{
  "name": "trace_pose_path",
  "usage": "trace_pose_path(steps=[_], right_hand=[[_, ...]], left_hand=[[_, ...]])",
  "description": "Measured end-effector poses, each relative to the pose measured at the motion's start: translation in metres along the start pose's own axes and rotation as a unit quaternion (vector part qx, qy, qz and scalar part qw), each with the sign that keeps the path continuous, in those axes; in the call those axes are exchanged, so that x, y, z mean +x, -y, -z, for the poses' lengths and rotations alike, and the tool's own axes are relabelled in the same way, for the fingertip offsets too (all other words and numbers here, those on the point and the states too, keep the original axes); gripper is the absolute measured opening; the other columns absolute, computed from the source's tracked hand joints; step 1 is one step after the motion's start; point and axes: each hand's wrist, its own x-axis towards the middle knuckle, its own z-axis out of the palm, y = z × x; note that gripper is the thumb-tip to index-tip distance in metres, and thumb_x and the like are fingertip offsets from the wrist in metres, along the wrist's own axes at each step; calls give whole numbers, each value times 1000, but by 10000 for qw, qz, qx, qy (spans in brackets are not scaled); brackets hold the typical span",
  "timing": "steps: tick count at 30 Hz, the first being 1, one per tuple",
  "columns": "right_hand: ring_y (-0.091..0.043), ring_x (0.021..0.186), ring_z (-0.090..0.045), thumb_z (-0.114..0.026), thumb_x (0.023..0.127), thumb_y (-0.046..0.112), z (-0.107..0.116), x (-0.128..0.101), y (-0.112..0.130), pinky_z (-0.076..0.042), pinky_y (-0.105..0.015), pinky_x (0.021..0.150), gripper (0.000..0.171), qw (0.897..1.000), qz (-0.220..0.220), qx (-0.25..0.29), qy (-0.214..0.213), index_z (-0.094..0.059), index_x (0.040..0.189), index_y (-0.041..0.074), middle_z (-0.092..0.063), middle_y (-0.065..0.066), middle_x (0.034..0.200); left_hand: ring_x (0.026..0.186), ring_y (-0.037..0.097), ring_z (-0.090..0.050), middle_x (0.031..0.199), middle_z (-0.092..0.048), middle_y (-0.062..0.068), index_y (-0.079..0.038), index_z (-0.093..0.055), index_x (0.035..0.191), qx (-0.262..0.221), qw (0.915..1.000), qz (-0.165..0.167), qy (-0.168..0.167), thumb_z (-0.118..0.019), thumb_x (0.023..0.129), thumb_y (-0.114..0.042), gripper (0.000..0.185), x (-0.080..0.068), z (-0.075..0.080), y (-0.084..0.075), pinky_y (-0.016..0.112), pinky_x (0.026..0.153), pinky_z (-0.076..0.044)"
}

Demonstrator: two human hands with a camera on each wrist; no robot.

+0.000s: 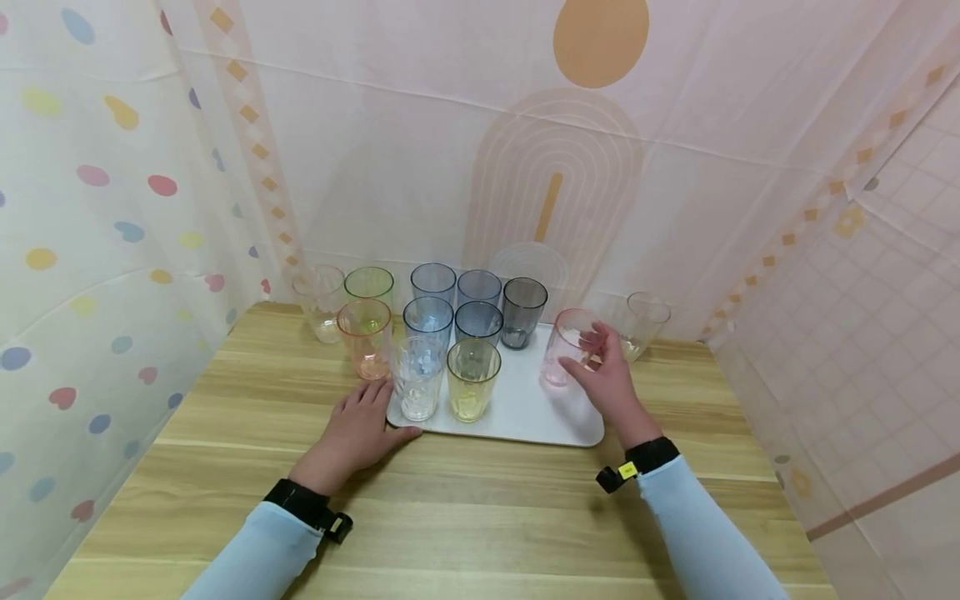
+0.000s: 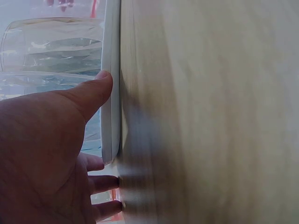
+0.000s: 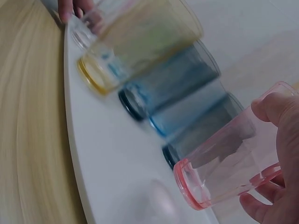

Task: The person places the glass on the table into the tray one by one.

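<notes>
Pink cup [image 1: 567, 348] gripped by right hand [image 1: 609, 385], tilted; could knock neighbours. Left hand [image 1: 358, 433] flat, steadying tray [image 1: 540, 417].

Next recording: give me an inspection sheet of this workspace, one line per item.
Surface: light wooden table with a white tray on it.
Job's things: pink cup, at the tray's right side; whether it rests on the tray cannot be told.
Clutter: yellow cup, a clear cup and blue and grey cups on the tray; orange cup, green cup and two clear cups on the table beside it.
Grippers: right hand grips the pink cup; left hand lies flat, thumb at the tray's corner.
Cables: nothing seen.
Surroundings: patterned cloth walls on three sides.
</notes>
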Motion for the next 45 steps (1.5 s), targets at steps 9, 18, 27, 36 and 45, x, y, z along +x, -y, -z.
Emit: trace_pose_path(steps=[9,18,27,36,45], right_hand=[[-34,146,-52,-87,98,13,-33,9,11,-42,-54,125,88,9995,93,-41,302,-33,166,6,-54,-20,160],[-38,145,-53,-87,97,10,-48,15,8,-42,-56,124,88,9990,145,60,427,-34,166,4,-53,-24,158],[-39,142,-55,-87,97,12,-60,17,-6,-45,-56,122,88,9985,42,23,551,-34,166,3,-53,-21,156],[-40,144,-55,-87,96,12,-67,20,-9,-46,-55,121,90,9982,109,-5,590,-33,168,3,-52,-25,158],[-37,144,-54,-88,97,15,-68,19,-9,-44,-54,123,93,9979,5,-215,605,-30,169,5,-53,-22,157]], left_hand=[[158,54,-32,172,-36,31,9,-35,167,-7,10000,9,54,-71,101,-66,106,-2,2,-1,76,124,-29],[158,54,-33,171,-37,31,7,-37,167,-44,10000,12,2,-72,101,-66,104,-1,2,0,75,125,-29],[158,54,-33,171,-37,31,8,-36,167,-61,10000,10,8,-73,101,-65,105,-1,2,0,75,124,-29],[159,54,-31,172,-35,31,8,-35,167,-103,9999,30,42,-73,100,-65,106,-1,2,1,75,125,-28],[158,53,-33,171,-37,31,8,-37,167,-67,10000,-4,-30,-72,101,-66,105,0,0,2,76,124,-29]])
